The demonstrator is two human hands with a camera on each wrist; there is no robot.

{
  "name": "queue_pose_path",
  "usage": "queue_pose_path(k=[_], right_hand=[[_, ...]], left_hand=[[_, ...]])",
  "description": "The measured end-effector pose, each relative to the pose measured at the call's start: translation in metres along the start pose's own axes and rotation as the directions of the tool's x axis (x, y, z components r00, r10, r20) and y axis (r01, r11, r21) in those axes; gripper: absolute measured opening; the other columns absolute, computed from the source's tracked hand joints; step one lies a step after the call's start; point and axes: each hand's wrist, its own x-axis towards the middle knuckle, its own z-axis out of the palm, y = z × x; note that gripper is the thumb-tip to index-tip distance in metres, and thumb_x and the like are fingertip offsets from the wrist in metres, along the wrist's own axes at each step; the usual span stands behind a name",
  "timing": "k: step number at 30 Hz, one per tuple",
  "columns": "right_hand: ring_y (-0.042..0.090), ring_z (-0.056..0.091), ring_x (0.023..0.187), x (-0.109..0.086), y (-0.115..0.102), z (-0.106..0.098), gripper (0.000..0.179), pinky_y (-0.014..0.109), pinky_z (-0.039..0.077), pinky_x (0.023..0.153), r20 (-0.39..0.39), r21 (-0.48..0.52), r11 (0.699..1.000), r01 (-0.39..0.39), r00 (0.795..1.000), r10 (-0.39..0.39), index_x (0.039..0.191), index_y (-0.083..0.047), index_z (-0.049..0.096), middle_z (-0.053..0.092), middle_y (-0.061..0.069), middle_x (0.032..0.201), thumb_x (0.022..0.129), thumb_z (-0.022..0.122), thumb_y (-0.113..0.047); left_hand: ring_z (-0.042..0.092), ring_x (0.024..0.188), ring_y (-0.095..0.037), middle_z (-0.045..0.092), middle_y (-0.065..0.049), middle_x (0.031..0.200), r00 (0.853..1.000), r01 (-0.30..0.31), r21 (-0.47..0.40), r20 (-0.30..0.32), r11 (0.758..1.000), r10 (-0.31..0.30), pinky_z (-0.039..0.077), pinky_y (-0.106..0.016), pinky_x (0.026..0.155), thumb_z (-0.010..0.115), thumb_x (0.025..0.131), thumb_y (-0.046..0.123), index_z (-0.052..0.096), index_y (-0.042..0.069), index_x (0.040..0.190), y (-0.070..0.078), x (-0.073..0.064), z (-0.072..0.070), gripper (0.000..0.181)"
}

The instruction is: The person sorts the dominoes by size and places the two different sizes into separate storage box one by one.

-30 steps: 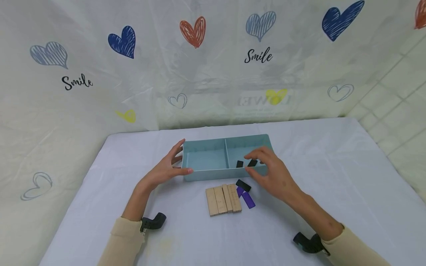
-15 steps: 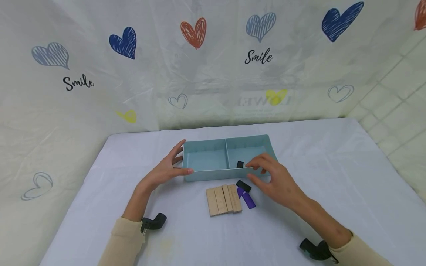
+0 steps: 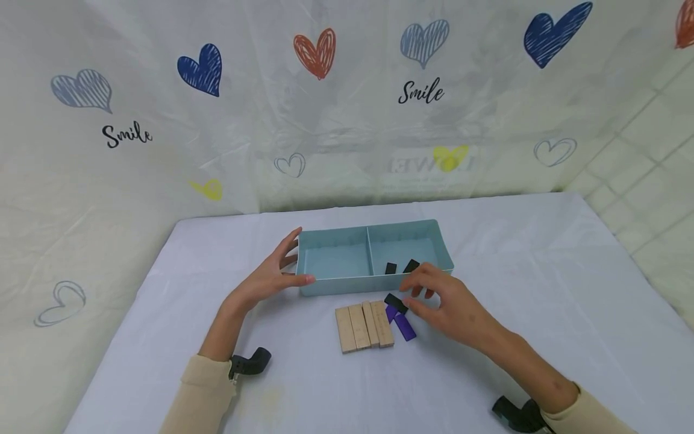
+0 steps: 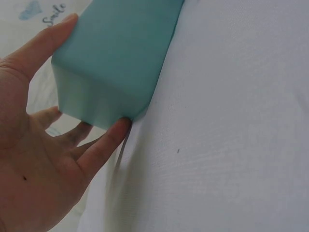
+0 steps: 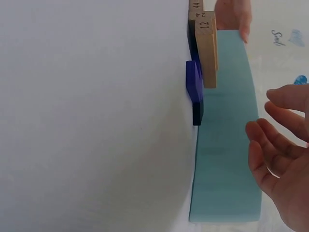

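Note:
In the head view my left hand [image 3: 273, 271] holds the left end of a pale blue-green two-compartment tray [image 3: 347, 286]. Its thumb rests at the front corner and its fingers reach along the end wall, as the left wrist view also shows around the tray [image 4: 111, 53]. My right hand [image 3: 452, 304] hovers just in front of the tray, fingers loosely bent, with nothing visible in its grasp. Beside its thumb tip lies a black block [image 3: 394, 301], near two purple blocks [image 3: 405, 327]. Two black blocks [image 3: 391, 268] sit in the right compartment.
Several plain wooden blocks [image 3: 363, 325] lie side by side in front of the tray, left of the purple ones. A white cloth covers the table [image 3: 303, 386]. Behind it hangs a pale sheet [image 3: 352, 120] printed with hearts.
My right hand has drawn back from over the right compartment toward the front, down to the black block on the table. The left hand and the tray stay put.

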Motion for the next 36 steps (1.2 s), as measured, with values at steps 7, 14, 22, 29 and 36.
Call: queue_pose_path(k=[7,14,22,29,36], right_hand=[[-0.001,0.061,0.088,-0.003,0.003,0.004,0.018,0.029,0.059,0.077,0.06,-0.028,1.0,0.002,0.998,0.0,0.103,-0.015,0.073,0.067,-0.005,0.102,0.09,0.079,-0.005],[0.001,0.062,0.089,-0.005,0.004,0.006,0.019,0.029,0.06,0.078,0.103,-0.039,0.999,-0.032,0.994,0.036,0.105,-0.017,0.073,0.066,-0.007,0.103,0.089,0.081,-0.008],[0.011,0.064,0.095,-0.007,0.006,0.007,0.022,0.025,0.059,0.079,0.217,-0.021,0.994,-0.106,0.97,0.108,0.109,-0.017,0.071,0.064,-0.005,0.106,0.09,0.081,-0.013],[0.01,0.063,0.093,-0.013,0.008,0.007,0.024,0.024,0.057,0.078,0.251,-0.021,0.996,-0.084,0.964,0.087,0.108,-0.018,0.072,0.064,-0.006,0.104,0.088,0.084,-0.014],[0.009,0.061,0.093,-0.012,0.008,0.012,0.029,0.025,0.056,0.081,0.279,-0.029,0.998,-0.059,0.958,0.065,0.109,-0.02,0.071,0.064,-0.008,0.106,0.085,0.086,-0.015]], left_hand=[[0.022,0.162,-0.038,0.009,-0.004,0.177,1.0,-0.001,-0.005,0.001,1.0,0.001,0.039,-0.062,0.121,0.084,0.087,0.04,0.011,0.056,0.161,0.0,-0.001,0.0,0.104],[0.022,0.162,-0.039,0.01,-0.005,0.177,1.0,-0.002,-0.004,-0.001,1.0,0.002,0.04,-0.062,0.12,0.084,0.088,0.039,0.011,0.054,0.162,0.0,-0.001,0.0,0.105],[0.022,0.161,-0.039,0.01,-0.004,0.177,1.0,-0.004,-0.001,-0.008,1.0,0.004,0.04,-0.063,0.12,0.084,0.087,0.039,0.011,0.053,0.162,0.0,-0.001,0.0,0.106],[0.022,0.162,-0.038,0.01,-0.002,0.176,1.0,-0.01,-0.014,0.006,1.0,0.011,0.038,-0.061,0.122,0.084,0.088,0.039,0.011,0.056,0.161,-0.003,0.002,0.002,0.104],[0.022,0.161,-0.038,0.01,-0.004,0.177,1.0,-0.011,-0.01,-0.009,1.0,0.011,0.039,-0.061,0.121,0.084,0.087,0.038,0.011,0.054,0.162,-0.003,0.0,-0.001,0.106]])
